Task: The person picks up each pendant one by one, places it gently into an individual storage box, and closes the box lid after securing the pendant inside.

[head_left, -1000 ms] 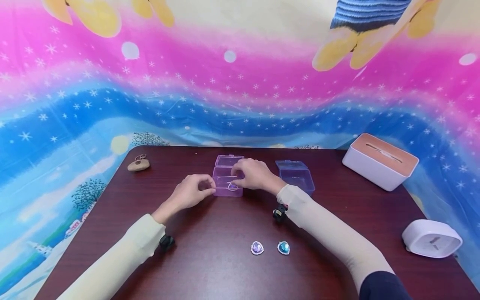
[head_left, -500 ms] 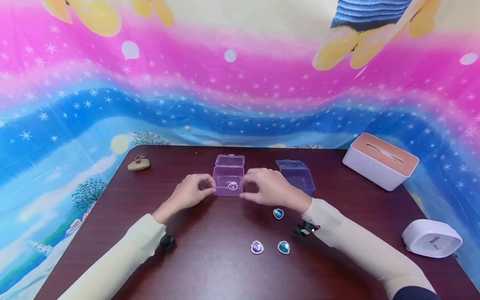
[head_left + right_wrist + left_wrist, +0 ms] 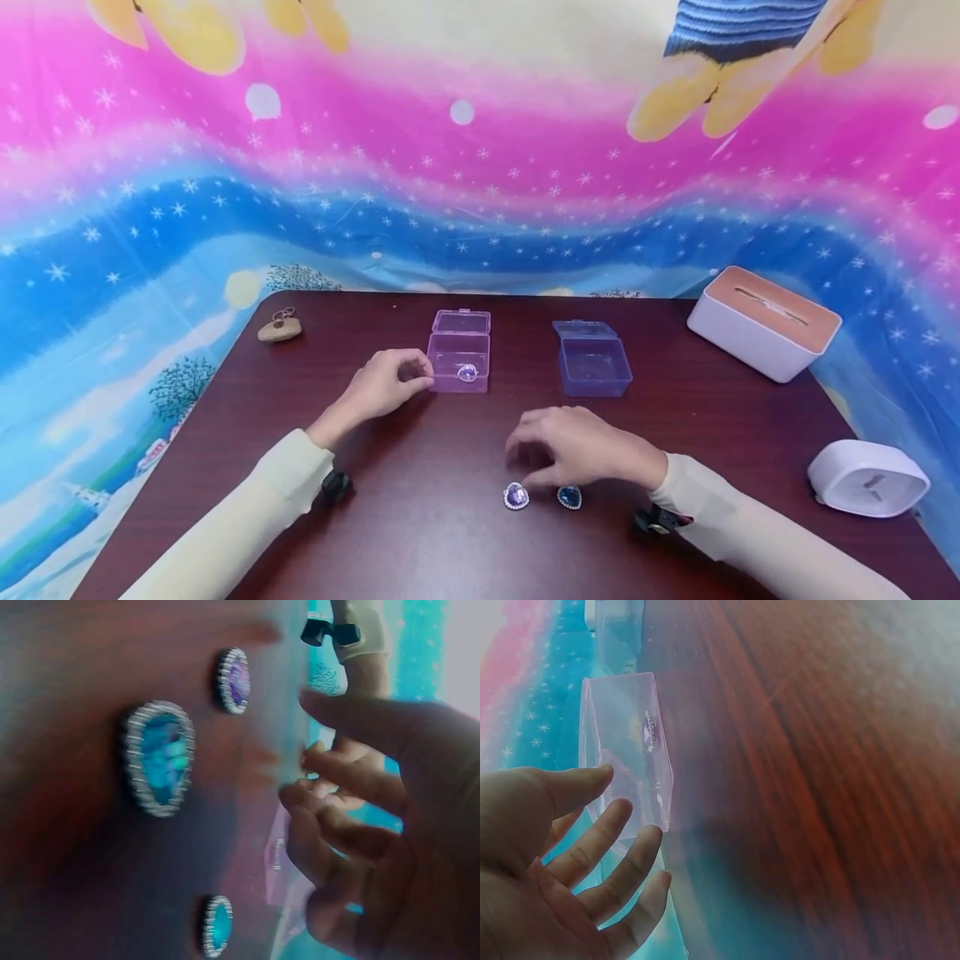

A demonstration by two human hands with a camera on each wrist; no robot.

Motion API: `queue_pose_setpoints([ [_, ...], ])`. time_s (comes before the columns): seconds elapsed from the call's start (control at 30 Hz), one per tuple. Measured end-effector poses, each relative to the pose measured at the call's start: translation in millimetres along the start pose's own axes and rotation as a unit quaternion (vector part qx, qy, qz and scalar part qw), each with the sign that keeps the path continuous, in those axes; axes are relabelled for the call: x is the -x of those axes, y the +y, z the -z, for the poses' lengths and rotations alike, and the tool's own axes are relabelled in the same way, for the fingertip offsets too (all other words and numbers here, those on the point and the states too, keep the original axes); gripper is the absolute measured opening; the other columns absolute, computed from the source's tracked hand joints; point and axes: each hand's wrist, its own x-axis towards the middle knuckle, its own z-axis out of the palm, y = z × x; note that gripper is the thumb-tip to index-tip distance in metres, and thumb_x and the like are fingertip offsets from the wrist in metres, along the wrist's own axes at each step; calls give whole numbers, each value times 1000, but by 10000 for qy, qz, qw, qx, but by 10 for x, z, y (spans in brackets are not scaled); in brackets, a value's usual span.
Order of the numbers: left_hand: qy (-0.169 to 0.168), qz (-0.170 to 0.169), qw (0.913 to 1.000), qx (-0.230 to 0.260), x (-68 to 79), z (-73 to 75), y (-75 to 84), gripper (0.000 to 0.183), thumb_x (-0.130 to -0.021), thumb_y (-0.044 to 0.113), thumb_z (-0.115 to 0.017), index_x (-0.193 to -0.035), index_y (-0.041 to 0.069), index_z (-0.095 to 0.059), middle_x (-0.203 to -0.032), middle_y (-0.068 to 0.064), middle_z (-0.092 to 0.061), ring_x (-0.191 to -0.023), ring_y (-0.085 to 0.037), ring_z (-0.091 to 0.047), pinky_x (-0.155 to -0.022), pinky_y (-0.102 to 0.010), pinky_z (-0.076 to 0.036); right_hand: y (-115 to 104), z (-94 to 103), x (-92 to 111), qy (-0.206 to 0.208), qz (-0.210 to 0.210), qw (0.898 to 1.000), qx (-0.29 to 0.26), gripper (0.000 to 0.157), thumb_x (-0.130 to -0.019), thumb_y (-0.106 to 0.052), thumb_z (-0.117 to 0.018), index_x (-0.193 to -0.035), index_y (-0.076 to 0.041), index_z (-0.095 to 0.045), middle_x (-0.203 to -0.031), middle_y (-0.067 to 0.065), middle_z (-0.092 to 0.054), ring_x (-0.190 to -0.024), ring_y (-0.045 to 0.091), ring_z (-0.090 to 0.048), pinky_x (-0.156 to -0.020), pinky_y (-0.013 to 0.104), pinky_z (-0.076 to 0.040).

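At the left end of a pink clear box, lid raised, my left hand rests with loosely bent fingers; the left wrist view shows thumb and fingers apart. A purple heart gem with a pearly rim lies inside this box. My right hand, empty with bent, spread fingers, hovers over the table near a purple heart gem and a teal heart gem. Another teal gem appears in the right wrist view; in the head view the right hand covers it.
A blue clear box, lid up, stands right of the pink one. Farther right are a white tissue box with a wood-coloured top and a white clock-like object. A small tan object with a ring lies at the far left.
My right hand has drawn back from the pink box, toward me and right, above the loose gems. The purple gem it was handling now lies in the box. My left hand has stayed put.
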Motion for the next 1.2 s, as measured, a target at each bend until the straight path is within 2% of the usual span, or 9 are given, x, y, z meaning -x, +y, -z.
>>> queue_pose_setpoints([
  [0.13, -21, -6, 10000, -11, -9, 4, 1, 8, -93, 25, -77, -91, 28, -71, -91, 8, -76, -82, -11, -65, -80, -39, -51, 22, -94, 74, -623, 279, 9970, -358, 44, -83, -38, -86, -124, -32, -71, -107, -9, -64, -76, 1, -55, -66, 14, -43],
  [0.23, -40, -48, 10000, -13, -5, 4, -7, 6, -94, 26, -77, -93, 28, -71, -93, 8, -76, -84, -11, -65, -80, -39, -51, 28, -170, 87, -780, 448, 9946, -526, 45, -84, -30, -86, -127, -30, -70, -107, -8, -61, -75, -2, -54, -67, 10, -43],
  [0.53, 20, 33, 9999, -108, 48, 21, -44, 7, -94, 25, -76, -93, 26, -70, -91, 6, -74, -78, -13, -61, -75, -34, -48, 25, -275, 43, -506, 702, 9960, -200, 35, -90, -26, -81, -122, -34, -72, -104, -9, -61, -78, 0, -56, -68, 8, -40],
  [0.7, -7, -61, 9999, -106, 2, 0, 10, 7, -94, 25, -76, -93, 24, -70, -90, 5, -73, -77, -13, -61, -74, -35, -48, 40, -281, 76, -318, 924, 9952, -32, 29, -91, -24, -79, -119, -31, -73, -102, -8, -62, -78, 0, -56, -69, 7, -39],
  [0.83, -5, 9, 9999, -134, 10, 4, 14, 7, -94, 25, -76, -93, 25, -70, -90, 6, -73, -77, -13, -61, -74, -35, -47, 28, -305, 60, -229, 982, 9949, 76, 25, -90, -28, -79, -114, -27, -73, -99, -8, -62, -77, -1, -54, -70, 8, -40],
  [0.97, -28, 21, 9999, -127, 23, 6, 9, 7, -94, 25, -76, -93, 25, -69, -91, 7, -74, -78, -12, -61, -75, -35, -48, 5, -335, 37, -248, 774, 9966, 165, 29, -86, -37, -82, -109, -24, -71, -98, -10, -61, -77, -5, -50, -69, 12, -42],
  [1.07, -52, -5, 9999, -102, 22, 5, 11, 6, -94, 26, -76, -94, 25, -70, -91, 7, -74, -80, -11, -62, -77, -36, -49, -14, -358, 35, -251, 644, 9975, 125, 38, -84, -44, -83, -112, -23, -69, -101, -10, -61, -78, -6, -48, -70, 12, -42],
  [1.2, -47, -18, 9999, -91, 15, 5, 9, 6, -94, 25, -76, -94, 25, -70, -92, 8, -75, -82, -10, -64, -79, -38, -50, -32, -386, 34, -141, 736, 9971, 163, 40, -85, -45, -81, -118, -25, -70, -105, -9, -61, -80, -5, -52, -72, 11, -44],
])
